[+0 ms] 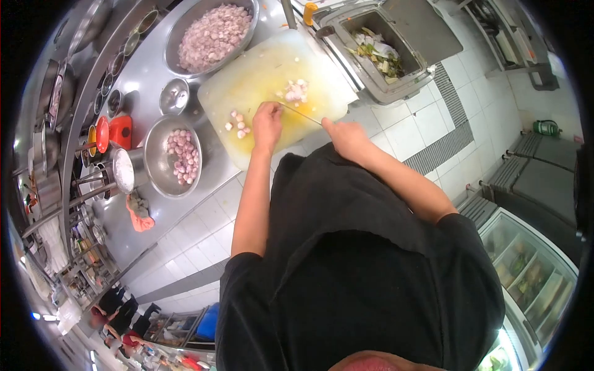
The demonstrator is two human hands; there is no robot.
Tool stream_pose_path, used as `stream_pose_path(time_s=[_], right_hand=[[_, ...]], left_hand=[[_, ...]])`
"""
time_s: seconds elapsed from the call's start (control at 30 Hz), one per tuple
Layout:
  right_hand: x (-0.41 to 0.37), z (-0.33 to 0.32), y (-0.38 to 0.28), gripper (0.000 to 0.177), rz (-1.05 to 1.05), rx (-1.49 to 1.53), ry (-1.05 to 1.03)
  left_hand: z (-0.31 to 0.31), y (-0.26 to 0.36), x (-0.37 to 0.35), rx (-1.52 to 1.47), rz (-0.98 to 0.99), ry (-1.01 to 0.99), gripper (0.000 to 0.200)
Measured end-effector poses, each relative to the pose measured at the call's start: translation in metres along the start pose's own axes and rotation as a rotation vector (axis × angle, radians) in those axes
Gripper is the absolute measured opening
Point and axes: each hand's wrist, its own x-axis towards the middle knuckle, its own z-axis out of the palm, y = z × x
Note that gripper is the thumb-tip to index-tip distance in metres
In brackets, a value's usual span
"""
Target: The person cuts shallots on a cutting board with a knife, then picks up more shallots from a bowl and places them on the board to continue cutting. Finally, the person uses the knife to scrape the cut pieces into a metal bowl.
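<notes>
My right hand is closed round the handle of a knife, whose thin blade points left over the cutting board. By the blade's tip, my left hand has its fingers curled down on the board; whatever they pinch is hidden. Just beyond the blade lies a small pile of chopped shallots. Several peeled shallots rest on the board, left of my left hand. A steel bowl to the left holds more whole shallots.
A large steel bowl of chopped shallots stands at the board's far edge. Near it is a small metal bowl. An open grey bin with scraps stands right of the counter. Other people are in the background, lower left.
</notes>
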Motion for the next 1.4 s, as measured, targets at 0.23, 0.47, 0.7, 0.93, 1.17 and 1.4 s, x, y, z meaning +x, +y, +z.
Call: stream_pose_path(time_s=[0.23, 0.47, 0.7, 0.93, 1.17, 1.4], right_hand=[[0.005, -0.002, 0.000, 0.036, 0.040, 0.035, -0.030], [0.014, 0.014, 0.009, 0.040, 0.074, 0.129, -0.114], [-0.002, -0.014, 0.005, 0.037, 0.131, 0.111, -0.121], [-0.002, -0.007, 0.006, 0.030, 0.059, 0.089, -0.006], [0.018, 0.008, 0.014, 0.033, 0.117, 0.166, -0.111], [0.006, 0.005, 0.014, 0.037, 0.140, 0.171, -0.131]], left_hand=[[0.000, 0.005, -0.003, -0.038, -0.009, 0.007, 0.011], [0.001, 0.006, 0.004, 0.083, 0.042, -0.015, 0.009], [0.012, 0.005, 0.012, 0.099, 0.089, -0.021, 0.007], [0.012, 0.009, 0.011, 0.065, 0.051, 0.011, 0.004], [0.011, 0.002, 0.014, 0.199, 0.230, 0.004, 0.009], [0.013, 0.010, 0.003, 0.203, 0.003, -0.025, 0.011]])
